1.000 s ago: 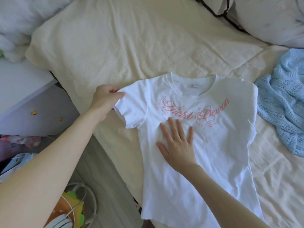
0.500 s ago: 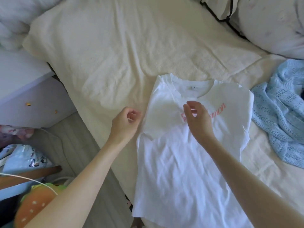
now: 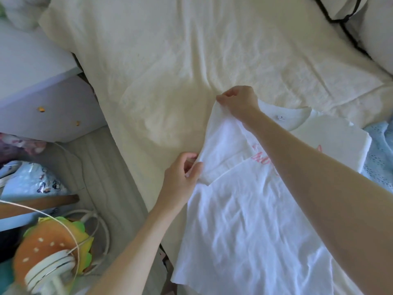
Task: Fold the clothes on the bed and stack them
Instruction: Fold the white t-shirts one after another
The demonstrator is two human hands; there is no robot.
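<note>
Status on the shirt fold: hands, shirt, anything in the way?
Left hand and right hand both pinch the white t-shirt along its left edge. Left sleeve folded in, body flat on bed. Blue knit touches its right side.

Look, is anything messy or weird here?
The white T-shirt is wrinkled and half-folded, both hands pinching its folded-over sleeve. A light blue knit lies bunched, unfolded, against its right side.

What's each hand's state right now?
Left hand: closed, pinching the folded sleeve edge of the white T-shirt.
Right hand: closed, pinching the same shirt at its shoulder.
</note>
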